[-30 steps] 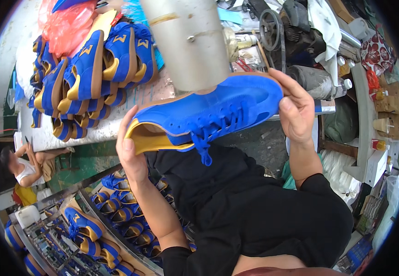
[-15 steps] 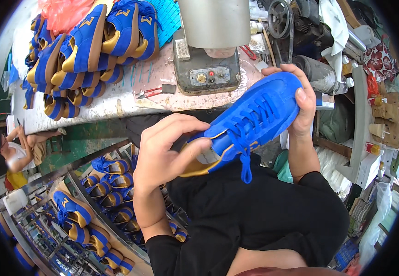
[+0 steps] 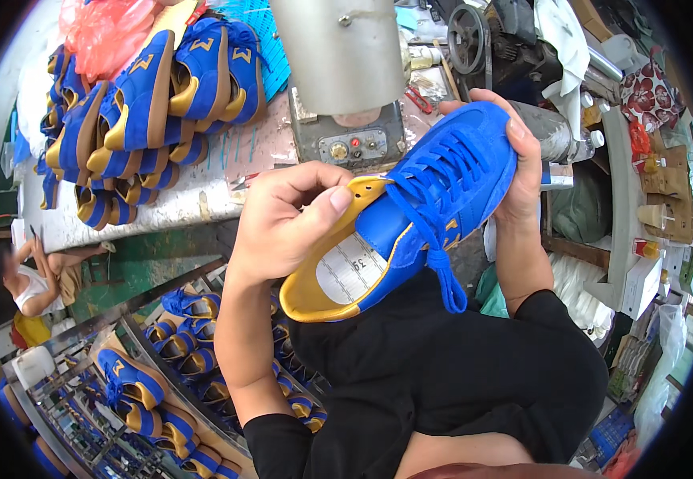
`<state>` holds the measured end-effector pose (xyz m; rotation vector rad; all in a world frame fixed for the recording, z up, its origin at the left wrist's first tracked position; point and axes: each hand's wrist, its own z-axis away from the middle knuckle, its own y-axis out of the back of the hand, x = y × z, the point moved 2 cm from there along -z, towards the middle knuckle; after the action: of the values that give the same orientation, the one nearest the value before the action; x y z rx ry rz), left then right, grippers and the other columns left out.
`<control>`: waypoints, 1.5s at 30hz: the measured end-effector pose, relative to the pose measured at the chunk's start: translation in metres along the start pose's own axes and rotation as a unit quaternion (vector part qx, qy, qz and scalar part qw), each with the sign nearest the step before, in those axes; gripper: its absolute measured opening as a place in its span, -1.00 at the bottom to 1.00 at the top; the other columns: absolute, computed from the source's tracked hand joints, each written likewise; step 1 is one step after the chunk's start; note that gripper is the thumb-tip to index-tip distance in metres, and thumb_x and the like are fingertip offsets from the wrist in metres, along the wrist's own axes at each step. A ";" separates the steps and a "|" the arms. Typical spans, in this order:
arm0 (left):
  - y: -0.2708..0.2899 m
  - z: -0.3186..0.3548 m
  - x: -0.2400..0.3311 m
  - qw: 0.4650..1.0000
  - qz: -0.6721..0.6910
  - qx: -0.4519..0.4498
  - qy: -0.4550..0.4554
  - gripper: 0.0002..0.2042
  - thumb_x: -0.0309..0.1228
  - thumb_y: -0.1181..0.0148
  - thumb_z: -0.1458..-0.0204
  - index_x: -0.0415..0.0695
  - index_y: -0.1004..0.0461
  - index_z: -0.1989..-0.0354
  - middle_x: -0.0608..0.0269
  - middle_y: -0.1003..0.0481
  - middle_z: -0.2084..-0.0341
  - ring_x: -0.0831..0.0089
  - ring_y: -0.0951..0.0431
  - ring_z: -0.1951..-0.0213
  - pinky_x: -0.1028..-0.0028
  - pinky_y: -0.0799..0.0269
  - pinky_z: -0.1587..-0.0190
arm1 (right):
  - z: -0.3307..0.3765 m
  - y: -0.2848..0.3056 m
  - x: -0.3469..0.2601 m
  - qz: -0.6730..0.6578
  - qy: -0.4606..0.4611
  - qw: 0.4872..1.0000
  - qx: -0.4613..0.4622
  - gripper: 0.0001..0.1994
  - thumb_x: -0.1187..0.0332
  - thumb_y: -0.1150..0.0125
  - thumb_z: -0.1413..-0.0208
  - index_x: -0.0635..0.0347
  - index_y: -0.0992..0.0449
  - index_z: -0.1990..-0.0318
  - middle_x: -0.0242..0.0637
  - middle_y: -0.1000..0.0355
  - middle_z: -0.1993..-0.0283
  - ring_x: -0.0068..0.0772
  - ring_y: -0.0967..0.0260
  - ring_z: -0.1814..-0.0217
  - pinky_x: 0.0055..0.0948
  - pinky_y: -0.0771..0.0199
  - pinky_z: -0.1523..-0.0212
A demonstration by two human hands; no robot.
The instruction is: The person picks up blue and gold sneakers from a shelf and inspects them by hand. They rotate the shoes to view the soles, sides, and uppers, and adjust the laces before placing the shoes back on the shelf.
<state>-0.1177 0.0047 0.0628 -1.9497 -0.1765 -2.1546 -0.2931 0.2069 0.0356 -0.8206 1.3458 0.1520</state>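
A blue lace-up sneaker (image 3: pixel 458 172) with a yellow lining is held up between my two hands, its toe pointing to the upper right. My right hand (image 3: pixel 520 164) wraps round the toe end, thumb on the side of the upper. At the collar, my left hand (image 3: pixel 291 219) pinches the opening's edge between thumb and fingers, pulling it outward. The yellow lining and a white insole (image 3: pixel 350 270) show inside. Its laces (image 3: pixel 434 227) are threaded, and a looped end hangs down toward my black shirt.
Finished-looking blue and yellow sneakers (image 3: pixel 135 104) are piled on the worktable (image 3: pixel 235 164) at left. Behind my hands stands a machine (image 3: pixel 346 144) with a metal cylinder. Racks of shoes (image 3: pixel 135 371) fill the lower left, near a seated person (image 3: pixel 35 275). A pulley wheel (image 3: pixel 468 40) is at upper right.
My left hand has pulled the sneaker's collar open, so the lining and insole now show. The shoe has turned slightly, opening toward me, and the looped lace has swung right.
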 end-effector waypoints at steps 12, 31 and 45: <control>0.017 -0.018 0.010 0.988 0.139 -0.011 0.071 -0.81 -0.41 -0.19 -0.17 -0.33 -0.58 0.24 0.36 -0.56 0.45 0.72 -0.44 0.44 0.64 -0.36 0.36 | -0.015 -0.004 -0.002 -0.009 -0.006 1.000 -0.004 -0.41 0.06 0.04 -0.22 0.45 -0.28 -0.20 0.22 -0.42 -0.11 -0.05 -0.47 -0.09 -0.17 -0.46 -0.17; -0.037 0.123 -0.065 0.741 -0.575 0.232 -0.258 -0.29 -0.06 -0.65 0.51 0.05 -0.47 0.07 0.05 -0.34 -0.07 0.04 -0.31 -0.07 0.04 -0.17 -0.10 | 0.033 -0.032 0.051 0.057 0.125 0.980 -0.144 -0.52 0.30 -0.08 -0.24 0.36 -0.23 -0.24 0.07 -0.37 -0.19 -0.25 -0.40 -0.17 -0.27 -0.40 -0.20; 0.034 0.146 -0.097 0.802 -0.108 0.574 -0.124 -0.76 -0.56 -0.09 -0.22 -0.31 -0.37 -0.04 0.15 -0.49 0.24 0.55 -0.42 0.24 0.52 -0.36 0.11 | 0.059 -0.044 0.076 0.051 -0.032 0.989 -0.132 -0.57 0.20 0.06 -0.31 0.42 -0.35 -0.14 0.08 -0.47 -0.06 -0.24 -0.47 -0.08 -0.32 -0.45 -0.14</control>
<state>0.0398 0.0158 -0.0198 -1.4056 -1.4167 -1.2346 -0.2019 0.1843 -0.0143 -0.9603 1.3241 0.4411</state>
